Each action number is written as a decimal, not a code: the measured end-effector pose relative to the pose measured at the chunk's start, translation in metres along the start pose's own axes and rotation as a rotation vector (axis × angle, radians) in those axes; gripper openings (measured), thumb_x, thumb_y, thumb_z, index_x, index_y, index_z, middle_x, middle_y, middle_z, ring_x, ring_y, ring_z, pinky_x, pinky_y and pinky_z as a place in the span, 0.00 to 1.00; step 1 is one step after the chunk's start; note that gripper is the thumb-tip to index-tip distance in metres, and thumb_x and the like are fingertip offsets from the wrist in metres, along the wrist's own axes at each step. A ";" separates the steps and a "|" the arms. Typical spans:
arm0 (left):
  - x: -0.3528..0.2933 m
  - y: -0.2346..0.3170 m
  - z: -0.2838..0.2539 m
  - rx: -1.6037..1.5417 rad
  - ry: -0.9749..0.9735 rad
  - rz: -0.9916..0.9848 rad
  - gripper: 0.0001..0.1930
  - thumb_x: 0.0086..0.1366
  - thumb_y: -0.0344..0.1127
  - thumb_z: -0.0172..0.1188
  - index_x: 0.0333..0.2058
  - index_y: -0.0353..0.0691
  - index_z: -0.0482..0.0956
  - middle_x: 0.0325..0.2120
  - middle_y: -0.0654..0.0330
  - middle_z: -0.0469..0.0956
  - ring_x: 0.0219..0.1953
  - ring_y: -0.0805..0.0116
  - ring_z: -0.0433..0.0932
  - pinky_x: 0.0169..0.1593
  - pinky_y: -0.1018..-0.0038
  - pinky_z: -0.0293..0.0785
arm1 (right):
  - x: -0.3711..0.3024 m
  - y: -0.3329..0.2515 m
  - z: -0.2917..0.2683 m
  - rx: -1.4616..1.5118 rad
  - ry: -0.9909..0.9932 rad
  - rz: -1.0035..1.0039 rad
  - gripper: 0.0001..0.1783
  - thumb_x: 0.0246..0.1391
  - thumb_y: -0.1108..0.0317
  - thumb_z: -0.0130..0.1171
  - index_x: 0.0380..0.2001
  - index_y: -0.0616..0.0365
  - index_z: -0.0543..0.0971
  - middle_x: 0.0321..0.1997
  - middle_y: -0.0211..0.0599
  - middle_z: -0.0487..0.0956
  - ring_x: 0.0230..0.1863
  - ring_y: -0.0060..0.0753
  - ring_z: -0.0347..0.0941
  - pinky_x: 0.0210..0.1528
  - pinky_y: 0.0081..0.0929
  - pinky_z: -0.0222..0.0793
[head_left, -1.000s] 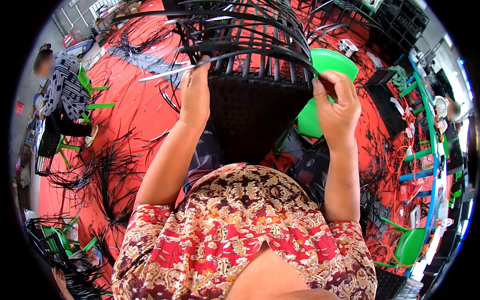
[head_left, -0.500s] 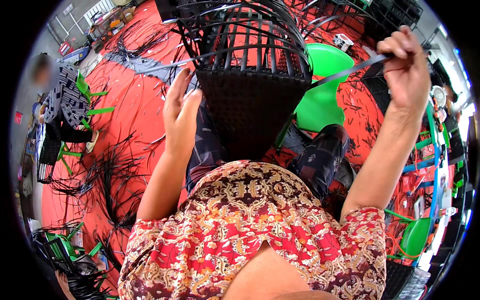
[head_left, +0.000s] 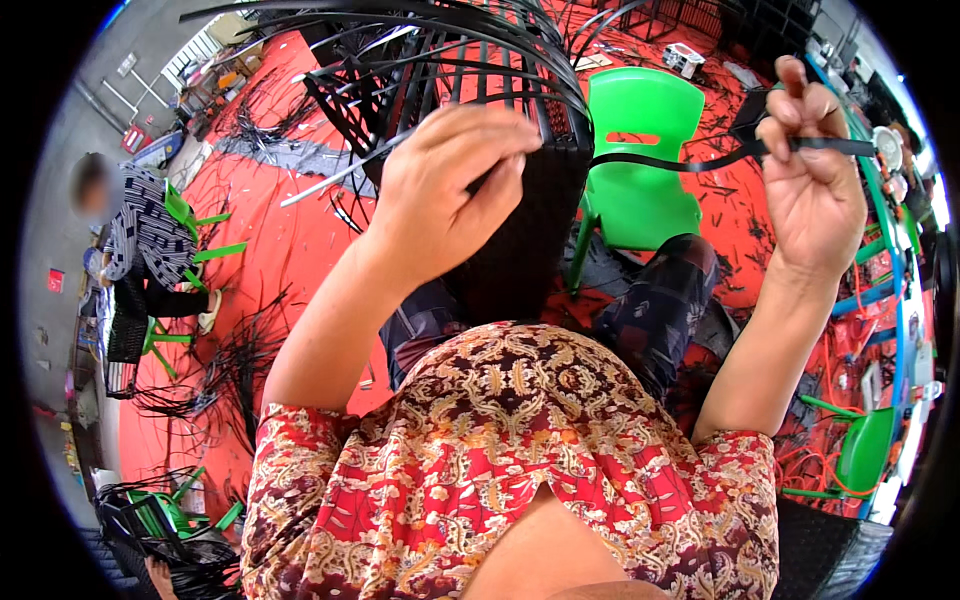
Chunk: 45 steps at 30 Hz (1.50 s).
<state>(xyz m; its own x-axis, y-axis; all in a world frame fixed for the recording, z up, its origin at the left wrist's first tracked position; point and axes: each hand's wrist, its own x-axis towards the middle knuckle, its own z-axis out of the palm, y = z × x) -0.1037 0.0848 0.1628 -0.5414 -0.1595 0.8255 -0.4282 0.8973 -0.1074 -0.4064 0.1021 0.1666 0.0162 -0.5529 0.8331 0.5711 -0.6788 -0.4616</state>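
Your half-curled left hand [head_left: 450, 195], its grip unclear, has moved across the woven frame [head_left: 520, 245], while your curled right hand [head_left: 812, 190] holds the black strip [head_left: 690, 165] extended sideways.

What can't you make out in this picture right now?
All in the head view:
Left hand: whether its fingertips grip anything; the hand itself hides the contact.
Black woven frame: its far part, cut off by the top edge.
Black strip in the right hand: its inner end, lost against the dark frame.
Seated co-worker: face, blurred.
Another person's hand: its owner, cut off by the bottom edge.
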 end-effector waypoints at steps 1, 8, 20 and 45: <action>0.006 -0.005 0.001 0.025 -0.037 0.006 0.09 0.55 0.23 0.57 0.36 0.37 0.79 0.36 0.56 0.80 0.38 0.61 0.79 0.43 0.73 0.73 | -0.003 0.012 -0.004 0.122 -0.080 0.009 0.15 0.39 0.79 0.42 0.35 0.68 0.71 0.53 0.53 0.69 0.44 0.31 0.64 0.40 0.22 0.60; 0.062 -0.056 0.012 -0.386 -0.491 -0.400 0.09 0.64 0.31 0.56 0.41 0.37 0.80 0.45 0.62 0.78 0.35 0.79 0.77 0.39 0.81 0.74 | -0.042 0.037 0.021 -0.568 0.002 0.326 0.08 0.52 0.79 0.38 0.31 0.60 0.69 0.33 0.35 0.75 0.32 0.25 0.68 0.38 0.22 0.65; 0.072 -0.065 0.014 -0.524 -0.841 -0.258 0.11 0.60 0.31 0.59 0.41 0.36 0.80 0.56 0.60 0.69 0.35 0.81 0.75 0.40 0.80 0.73 | -0.068 0.065 0.014 -0.486 -0.124 0.402 0.15 0.51 0.64 0.40 0.38 0.59 0.71 0.37 0.29 0.69 0.36 0.21 0.59 0.43 0.20 0.58; 0.043 -0.078 -0.027 -0.449 -0.635 -0.044 0.12 0.55 0.37 0.65 0.37 0.37 0.81 0.52 0.50 0.71 0.53 0.59 0.71 0.52 0.67 0.68 | -0.094 0.119 0.042 0.015 -0.167 0.507 0.20 0.54 0.55 0.39 0.41 0.58 0.70 0.33 0.29 0.70 0.33 0.19 0.59 0.39 0.18 0.56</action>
<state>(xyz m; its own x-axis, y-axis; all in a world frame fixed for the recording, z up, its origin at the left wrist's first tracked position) -0.0746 0.0187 0.2218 -0.8992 -0.2826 0.3341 -0.1982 0.9437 0.2647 -0.3054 0.0937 0.0460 0.4223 -0.7246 0.5446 0.4695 -0.3391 -0.8152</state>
